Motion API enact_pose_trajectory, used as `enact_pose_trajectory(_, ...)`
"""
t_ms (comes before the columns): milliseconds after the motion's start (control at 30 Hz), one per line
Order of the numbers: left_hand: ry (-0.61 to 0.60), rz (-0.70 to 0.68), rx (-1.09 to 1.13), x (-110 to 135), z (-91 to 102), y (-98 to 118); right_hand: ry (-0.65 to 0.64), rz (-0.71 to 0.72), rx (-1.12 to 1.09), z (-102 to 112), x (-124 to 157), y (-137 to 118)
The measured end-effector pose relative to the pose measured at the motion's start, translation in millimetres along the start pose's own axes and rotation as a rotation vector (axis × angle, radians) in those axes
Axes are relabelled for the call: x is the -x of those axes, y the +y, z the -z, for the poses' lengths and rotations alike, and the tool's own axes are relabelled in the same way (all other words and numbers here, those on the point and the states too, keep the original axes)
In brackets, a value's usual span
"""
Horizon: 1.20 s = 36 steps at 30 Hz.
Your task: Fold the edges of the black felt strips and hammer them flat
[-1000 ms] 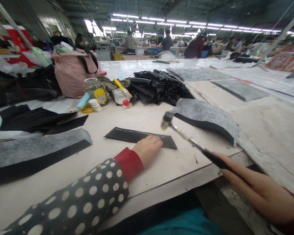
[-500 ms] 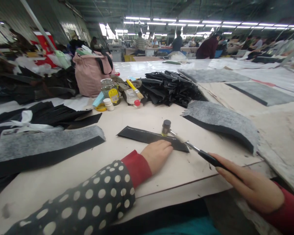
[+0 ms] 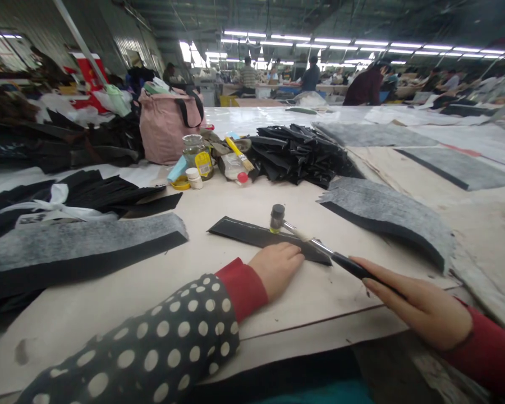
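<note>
A long black strip [image 3: 252,233] of material lies flat on the pale board [image 3: 160,292] in front of me. My left hand [image 3: 278,267] rests on the strip's near edge, fingers curled and pressing it down. My right hand [image 3: 416,306] is closed round the black handle of a small hammer [image 3: 303,238]. The hammer's round head [image 3: 276,217] sits on the strip, just beyond my left hand.
Grey felt stacks lie at left [image 3: 79,247] and right [image 3: 387,210]. A heap of black pieces [image 3: 298,151], a glass jar [image 3: 196,154], a brush [image 3: 238,151], small bottles and a pink bag [image 3: 168,132] stand behind. Other people work at far tables.
The hammer head has come down from above the strip's right end onto the strip, then shifted a little left. My left hand stays on the strip. The view has turned slightly left.
</note>
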State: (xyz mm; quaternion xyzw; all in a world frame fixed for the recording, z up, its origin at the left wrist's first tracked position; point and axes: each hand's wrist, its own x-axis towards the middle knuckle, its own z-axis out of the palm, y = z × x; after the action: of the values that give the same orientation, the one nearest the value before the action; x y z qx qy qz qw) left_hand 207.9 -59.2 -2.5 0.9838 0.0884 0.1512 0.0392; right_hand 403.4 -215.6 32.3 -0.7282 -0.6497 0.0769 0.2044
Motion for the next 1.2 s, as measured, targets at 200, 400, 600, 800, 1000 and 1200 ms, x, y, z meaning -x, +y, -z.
enact_pose_trajectory(200,0.002,0.005,-0.007,1,-1.6,0,0.097,0.084,-0.005,3,-14,-8)
enact_pose_trajectory(400,0.023,0.007,-0.017,0,-3.0,0,-0.063,0.163,0.047,-12,-30,11)
enact_pose_trajectory(600,0.055,0.001,0.014,0,-2.8,0,0.085,0.185,0.208,-13,-72,23)
enact_pose_trajectory(800,0.149,0.044,0.075,-1,7.5,-16,0.099,0.246,0.45,-30,-103,33)
enact_pose_trajectory(1000,0.104,0.334,-0.027,1,8.6,-48,0.0,0.165,0.294,-45,-100,0)
enact_pose_trajectory(1200,0.077,0.362,-0.01,3,4.5,-49,-0.137,0.095,-0.009,-54,-107,-10)
